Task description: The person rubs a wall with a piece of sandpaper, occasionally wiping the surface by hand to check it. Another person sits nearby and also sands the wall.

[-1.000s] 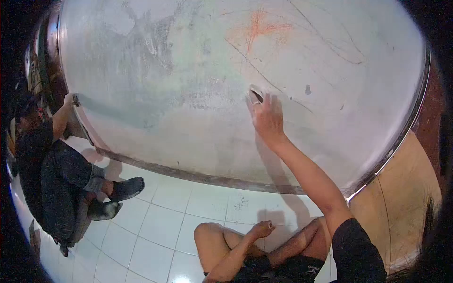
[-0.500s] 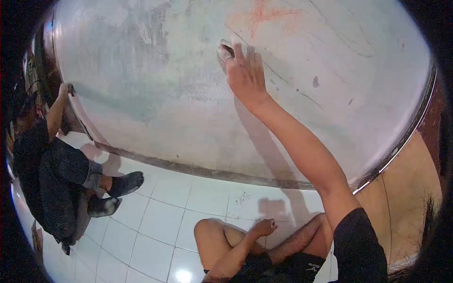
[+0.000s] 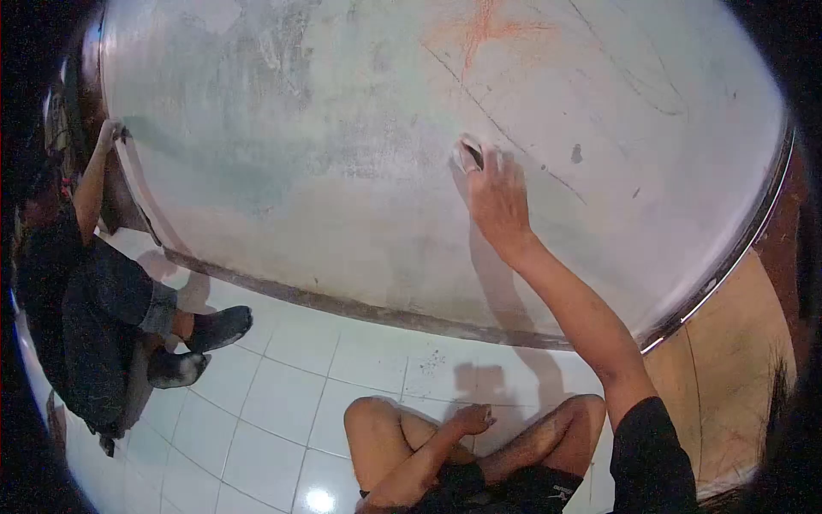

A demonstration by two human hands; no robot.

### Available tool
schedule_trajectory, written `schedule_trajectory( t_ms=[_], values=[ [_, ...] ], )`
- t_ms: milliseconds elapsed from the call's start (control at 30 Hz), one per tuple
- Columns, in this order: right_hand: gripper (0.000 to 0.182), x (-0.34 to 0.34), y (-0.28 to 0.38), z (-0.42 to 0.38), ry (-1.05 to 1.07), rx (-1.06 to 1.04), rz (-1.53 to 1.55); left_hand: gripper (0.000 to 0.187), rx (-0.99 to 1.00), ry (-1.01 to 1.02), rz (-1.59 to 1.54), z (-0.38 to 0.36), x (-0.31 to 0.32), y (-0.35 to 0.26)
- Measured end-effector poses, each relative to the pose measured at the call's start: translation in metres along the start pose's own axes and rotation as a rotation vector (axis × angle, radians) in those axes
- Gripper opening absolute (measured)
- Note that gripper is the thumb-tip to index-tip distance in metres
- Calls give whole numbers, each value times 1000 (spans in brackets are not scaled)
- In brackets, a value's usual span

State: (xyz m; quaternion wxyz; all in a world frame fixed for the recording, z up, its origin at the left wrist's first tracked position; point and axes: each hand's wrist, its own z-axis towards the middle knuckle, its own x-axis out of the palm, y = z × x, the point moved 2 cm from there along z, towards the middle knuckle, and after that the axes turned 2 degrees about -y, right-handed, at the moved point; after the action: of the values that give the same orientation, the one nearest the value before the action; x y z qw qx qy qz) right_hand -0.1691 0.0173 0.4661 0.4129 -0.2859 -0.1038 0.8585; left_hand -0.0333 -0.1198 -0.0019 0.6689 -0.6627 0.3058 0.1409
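Observation:
My right hand (image 3: 499, 193) presses against the pale, scuffed wall (image 3: 360, 240), its fingers closed on a dark piece of sandpaper (image 3: 472, 156). Only a dark strip of that piece shows between thumb and fingers, and whitish dust coats the fingertips. An orange smear (image 3: 485, 34) and a dark slanting scratch (image 3: 497, 120) mark the wall above the hand. Low in the view, my left hand (image 3: 475, 419) lies by my crossed legs with its fingers curled in. I see nothing held in it.
At the left a co-worker (image 3: 94, 317) sits on the floor, one hand (image 3: 111, 134) at the wall's left edge. White tiles (image 3: 274, 390) with dark specks (image 3: 434, 361) run below the wall. A brown panel (image 3: 728, 368) stands at the right.
My right hand has moved down and to the right along the wall, still gripping the sandpaper. My left hand stays by my legs. The co-worker's hand is slightly higher in view.

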Motion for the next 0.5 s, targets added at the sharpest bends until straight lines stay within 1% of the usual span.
schedule_trajectory(
  t_ms=[67,167,267,300,367,467,500],
  values=[
    [39,-1,5,23,-84,-39,-33,42,89,-40,-31,7,11,11],
    [37,-5,14,62,-116,-45,66,43,58,-57,-67,2,7,8],
    [37,-10,20,73,-166,-33,78,43,145,37,48,3,13,27],
    [37,-13,18,71,-181,-35,72,42,95,32,44,-2,3,19],
    [40,-17,8,51,-124,-38,68,41,-14,15,29,-20,-33,-17],
    [40,-18,-6,14,-3,-36,56,40,-12,-58,21,-24,-42,-25],
    [39,-19,-7,8,41,-32,48,40,-14,-48,22,-24,-42,-24]
  ],
)
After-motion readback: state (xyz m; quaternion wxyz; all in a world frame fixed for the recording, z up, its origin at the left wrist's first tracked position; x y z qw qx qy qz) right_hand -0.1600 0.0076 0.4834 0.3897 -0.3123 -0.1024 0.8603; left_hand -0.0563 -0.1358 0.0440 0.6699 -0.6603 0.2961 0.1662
